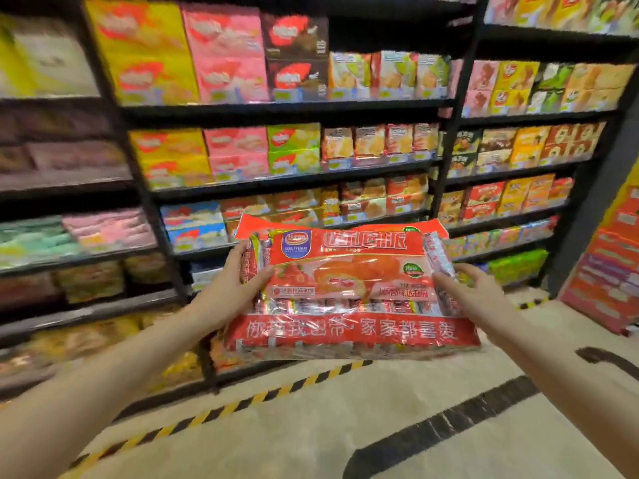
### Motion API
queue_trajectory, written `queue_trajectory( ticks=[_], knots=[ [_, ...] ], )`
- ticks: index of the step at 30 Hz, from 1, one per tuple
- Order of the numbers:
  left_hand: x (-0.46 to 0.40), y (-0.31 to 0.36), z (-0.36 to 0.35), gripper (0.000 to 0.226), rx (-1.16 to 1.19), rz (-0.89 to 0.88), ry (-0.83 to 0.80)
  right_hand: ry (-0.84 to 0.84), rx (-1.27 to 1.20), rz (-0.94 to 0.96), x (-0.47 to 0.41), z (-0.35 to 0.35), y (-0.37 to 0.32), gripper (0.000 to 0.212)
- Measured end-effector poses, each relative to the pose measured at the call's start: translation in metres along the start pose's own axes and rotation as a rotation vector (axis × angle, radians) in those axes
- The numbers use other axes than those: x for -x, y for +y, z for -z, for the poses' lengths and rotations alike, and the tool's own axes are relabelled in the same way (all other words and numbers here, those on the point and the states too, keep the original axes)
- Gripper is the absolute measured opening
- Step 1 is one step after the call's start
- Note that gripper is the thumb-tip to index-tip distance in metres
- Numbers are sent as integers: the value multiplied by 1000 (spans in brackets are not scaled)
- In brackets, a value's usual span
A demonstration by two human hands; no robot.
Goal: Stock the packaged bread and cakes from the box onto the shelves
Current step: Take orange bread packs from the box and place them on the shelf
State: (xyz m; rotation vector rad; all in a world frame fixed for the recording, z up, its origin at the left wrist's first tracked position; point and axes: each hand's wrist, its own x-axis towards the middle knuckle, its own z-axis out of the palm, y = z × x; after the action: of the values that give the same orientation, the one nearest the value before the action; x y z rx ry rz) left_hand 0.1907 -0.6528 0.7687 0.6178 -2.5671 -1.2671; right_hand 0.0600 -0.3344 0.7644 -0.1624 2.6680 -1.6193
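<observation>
A large red bag of packaged cakes (349, 288) with white lettering is held out in front of me, facing up, at about the height of the lower shelves. My left hand (231, 288) grips its left edge, thumb on top. My right hand (473, 292) grips its right edge, thumb on top as well. Behind the bag stand black shelves (297, 183) packed with colourful snack and cake packs. The box is out of view.
Shelving runs across the whole back, with a black upright (446, 133) between two bays. A stack of orange and red cartons (608, 271) stands at the right. Yellow-black hazard tape (242, 402) marks the pale floor along the shelf base.
</observation>
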Motion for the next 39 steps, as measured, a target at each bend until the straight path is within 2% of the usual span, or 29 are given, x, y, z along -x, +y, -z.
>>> queue_trajectory(
  ticks=[5, 11, 15, 22, 25, 28, 30, 34, 39],
  knots=[
    [27, -66, 101, 85, 40, 133, 164, -235, -45, 95, 2, -111, -64, 49],
    [59, -149, 215, 89, 39, 251, 333, -422, -10, 180, 24, -246, -136, 58],
    [83, -206, 282, 95, 8, 291, 420, -542, -24, 248, 44, -331, -179, 41],
    [114, -275, 360, 79, -23, 384, 592, -728, 17, 341, 77, -457, -239, 44],
    [123, -304, 386, 94, 56, 425, 630, -798, 33, 349, 85, -504, -258, 53],
    [124, -341, 410, 106, 98, 453, 661, -845, 66, 381, 89, -550, -275, 47],
    [119, -356, 422, 101, 134, 466, 685, -872, 69, 405, 88, -581, -285, 42],
    [98, -388, 449, 75, 138, 486, 726, -906, 59, 440, 82, -643, -308, 43],
    [65, -418, 500, 65, 119, 479, 774, -982, 28, 444, 71, -708, -348, 31]
  ],
)
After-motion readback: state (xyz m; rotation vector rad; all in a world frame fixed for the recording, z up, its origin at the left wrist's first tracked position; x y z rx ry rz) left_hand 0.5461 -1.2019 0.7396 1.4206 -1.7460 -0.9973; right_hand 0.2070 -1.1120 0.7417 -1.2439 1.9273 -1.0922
